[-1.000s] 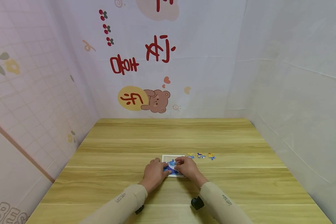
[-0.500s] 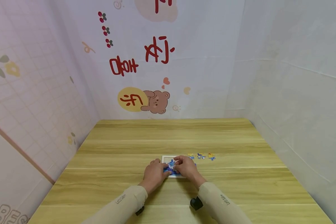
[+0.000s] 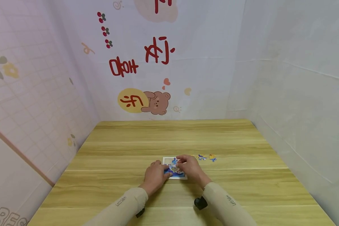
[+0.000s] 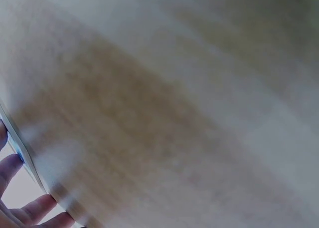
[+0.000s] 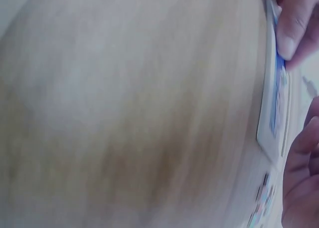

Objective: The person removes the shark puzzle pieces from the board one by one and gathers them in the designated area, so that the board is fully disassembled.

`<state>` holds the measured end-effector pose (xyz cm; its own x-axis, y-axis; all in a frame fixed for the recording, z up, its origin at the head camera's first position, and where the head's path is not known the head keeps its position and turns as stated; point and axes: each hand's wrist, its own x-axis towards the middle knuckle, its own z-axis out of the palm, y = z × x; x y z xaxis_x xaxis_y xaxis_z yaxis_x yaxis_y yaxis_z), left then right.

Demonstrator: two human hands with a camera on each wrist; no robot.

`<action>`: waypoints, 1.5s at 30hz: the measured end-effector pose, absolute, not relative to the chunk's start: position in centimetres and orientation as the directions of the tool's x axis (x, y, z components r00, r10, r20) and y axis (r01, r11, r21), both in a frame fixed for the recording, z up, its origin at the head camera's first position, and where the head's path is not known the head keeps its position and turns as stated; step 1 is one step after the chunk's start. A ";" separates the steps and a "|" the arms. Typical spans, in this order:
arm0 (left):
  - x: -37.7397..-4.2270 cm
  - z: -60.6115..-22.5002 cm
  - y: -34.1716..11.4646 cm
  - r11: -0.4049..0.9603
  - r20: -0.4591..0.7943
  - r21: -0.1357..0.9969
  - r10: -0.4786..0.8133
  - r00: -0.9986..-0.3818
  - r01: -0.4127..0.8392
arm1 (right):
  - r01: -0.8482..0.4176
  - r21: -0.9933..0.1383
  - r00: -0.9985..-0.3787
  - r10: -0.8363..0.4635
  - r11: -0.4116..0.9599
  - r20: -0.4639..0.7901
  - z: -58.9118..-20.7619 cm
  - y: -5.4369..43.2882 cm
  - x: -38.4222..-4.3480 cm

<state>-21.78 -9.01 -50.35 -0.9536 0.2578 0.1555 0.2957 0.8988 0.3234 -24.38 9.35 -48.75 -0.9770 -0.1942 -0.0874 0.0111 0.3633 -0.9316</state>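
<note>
A small jigsaw puzzle (image 3: 178, 174) in a white frame (image 3: 182, 178) lies on the wooden table, its lower part filled with blue and white picture. My left hand (image 3: 155, 173) rests along the frame's left side, thumb and fingertips on the puzzle; the left wrist view catches only its fingers (image 4: 32, 210) at the edge. Over the puzzle's right side, my right hand (image 3: 190, 166) pinches a puzzle piece (image 3: 174, 162), mostly blue and white, tilted above the frame. In the right wrist view, my right hand (image 5: 303, 173) is partly cut off, and the piece shows only faintly.
Several loose puzzle pieces (image 3: 202, 157) lie in a short row right of the frame, yellow and blue. Wooden table (image 3: 115, 147) surrounds the puzzle. Printed white curtains (image 3: 203, 78) stand behind the table and along both sides.
My right hand has risen and shifted slightly away from the puzzle, uncovering more of its lower right picture. The piece in its fingers has tilted up. My left hand stays in place.
</note>
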 end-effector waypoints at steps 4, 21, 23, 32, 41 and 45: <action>-21.8 -50.3 -9.0 0.899 0.154 0.326 0.256 -0.955 0.293 | 0.017 -0.939 -0.977 -0.196 0.343 -0.089 -48.6 10.5 -24.5; -21.5 -50.4 -8.9 0.899 0.159 0.326 0.254 -0.954 0.293 | 0.066 -0.950 -0.984 -0.136 0.304 -0.111 -48.7 16.0 -24.7; -21.4 -50.3 -8.9 0.899 0.157 0.326 0.254 -0.954 0.293 | 0.068 -0.948 -0.985 -0.131 0.312 -0.114 -48.7 16.7 -24.7; -21.3 -49.9 -8.9 0.900 0.150 0.326 0.254 -0.956 0.290 | 0.104 -0.938 -0.981 -0.121 0.330 -0.151 -49.7 20.5 -24.4; -21.3 -49.8 -8.9 0.894 0.142 0.342 0.256 -0.956 0.290 | 0.128 -0.911 -0.965 -0.162 0.392 -0.206 -50.1 22.3 -24.0; -21.3 -49.8 -8.9 0.897 0.142 0.336 0.253 -0.957 0.287 | 0.135 -0.918 -0.960 -0.179 0.373 -0.214 -50.1 22.4 -24.0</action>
